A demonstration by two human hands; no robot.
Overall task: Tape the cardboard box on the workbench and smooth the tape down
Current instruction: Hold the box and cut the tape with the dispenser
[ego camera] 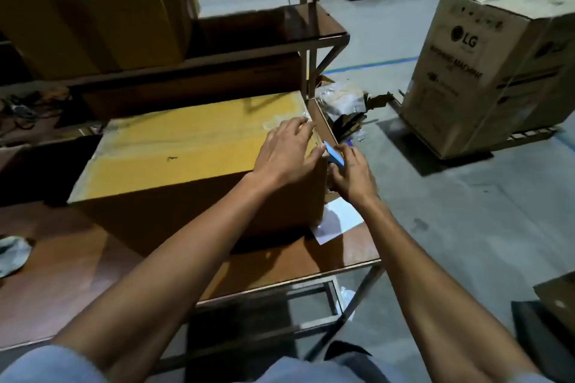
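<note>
A rectangular cardboard box [174,152] sits on the brown, smooth-topped table [77,274], its flat yellowish top crossed by glossy, slightly wrinkled strips of clear tape [280,123] that run along the seam and over the right edge. The left hand [287,152] lies flat on the top at the box's right end, fingers spread and pressed onto the tape near the corner. The right hand [350,174] is just beside the box's right wall, fingers curled and pinching a small flat blue tool [334,155] whose edge meets the upper right edge of the box, close to the left thumb. A white sheet of paper [337,221] sticks out from under the box's near right corner. Behind the table a metal-framed shelf [267,31] carries a large brown carton [93,6] with a white label. The floor [451,227] is dull grey concrete; on it stands a printed LG washing machine carton [497,71] on a pallet, with crumpled plastic and cardboard scraps [345,106] beside the table's far end.
</note>
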